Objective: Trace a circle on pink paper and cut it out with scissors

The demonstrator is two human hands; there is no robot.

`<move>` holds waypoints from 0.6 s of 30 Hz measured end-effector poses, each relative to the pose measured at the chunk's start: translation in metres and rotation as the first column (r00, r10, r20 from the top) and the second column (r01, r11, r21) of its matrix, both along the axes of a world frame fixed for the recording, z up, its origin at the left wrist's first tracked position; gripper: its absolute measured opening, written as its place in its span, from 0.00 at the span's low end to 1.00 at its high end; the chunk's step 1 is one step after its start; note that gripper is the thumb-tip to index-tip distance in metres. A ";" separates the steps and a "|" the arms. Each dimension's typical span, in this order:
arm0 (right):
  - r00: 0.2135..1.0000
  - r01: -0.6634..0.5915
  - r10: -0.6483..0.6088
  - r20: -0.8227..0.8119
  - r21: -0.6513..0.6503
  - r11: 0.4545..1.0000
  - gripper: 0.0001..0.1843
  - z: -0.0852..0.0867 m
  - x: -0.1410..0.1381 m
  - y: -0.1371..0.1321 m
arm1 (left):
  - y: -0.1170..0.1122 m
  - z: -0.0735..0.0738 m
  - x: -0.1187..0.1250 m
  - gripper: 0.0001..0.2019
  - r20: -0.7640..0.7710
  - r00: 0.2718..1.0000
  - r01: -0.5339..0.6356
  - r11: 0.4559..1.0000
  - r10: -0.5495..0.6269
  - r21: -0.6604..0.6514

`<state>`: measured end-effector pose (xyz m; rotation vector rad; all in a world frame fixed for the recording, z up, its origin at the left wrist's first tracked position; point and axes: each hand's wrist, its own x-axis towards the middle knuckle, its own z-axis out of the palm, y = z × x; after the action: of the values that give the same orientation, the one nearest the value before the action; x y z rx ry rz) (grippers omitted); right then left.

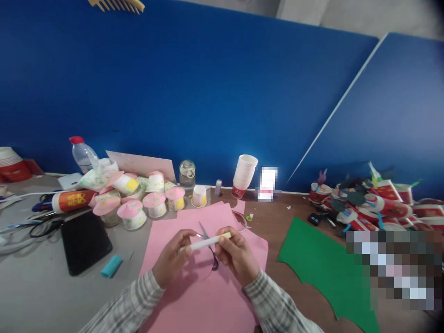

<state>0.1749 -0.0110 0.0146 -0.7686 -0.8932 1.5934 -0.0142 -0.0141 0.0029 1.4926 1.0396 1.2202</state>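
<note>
A narrow white strip [204,243] with a pale yellow right end is stretched between my two hands; I cannot tell whether it is paper or tape. My left hand [175,255] pinches its left end between thumb and fingers. At the yellow end, my right hand [237,254] is closed on it with thumb and fingertips. Under the strip, a pair of scissors [215,263] with dark handles lies on pink paper sheets [197,296], blades pointing away from me and partly hidden by the strip and hands.
Several paper cups with pink cone tops [156,204] stand at left, near a black tablet-like slab [86,241] and a turquoise roll [111,267]. Stacked cups [245,173] lean by the blue partition [208,101]. Green paper [322,263] and heaped red cups [391,208] lie right.
</note>
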 end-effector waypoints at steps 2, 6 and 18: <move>0.983 0.184 -0.185 0.020 0.039 0.982 0.12 0.008 0.014 0.009 | 0.002 0.000 -0.003 0.21 -0.003 0.993 -0.113 0.989 0.114 0.097; 0.852 0.398 -0.449 0.269 0.222 0.890 0.18 0.014 0.037 0.041 | 0.005 -0.004 -0.004 0.12 -0.252 0.952 -0.095 0.951 0.173 0.295; 0.483 0.034 -0.312 0.818 0.339 0.940 0.12 -0.005 0.025 0.133 | 0.007 -0.012 0.002 0.06 -0.501 0.838 0.094 0.845 0.219 0.527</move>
<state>0.2001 0.1224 0.0097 -1.4543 -1.6608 0.7658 -0.0125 -0.0073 -0.0092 2.3672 1.1719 1.2162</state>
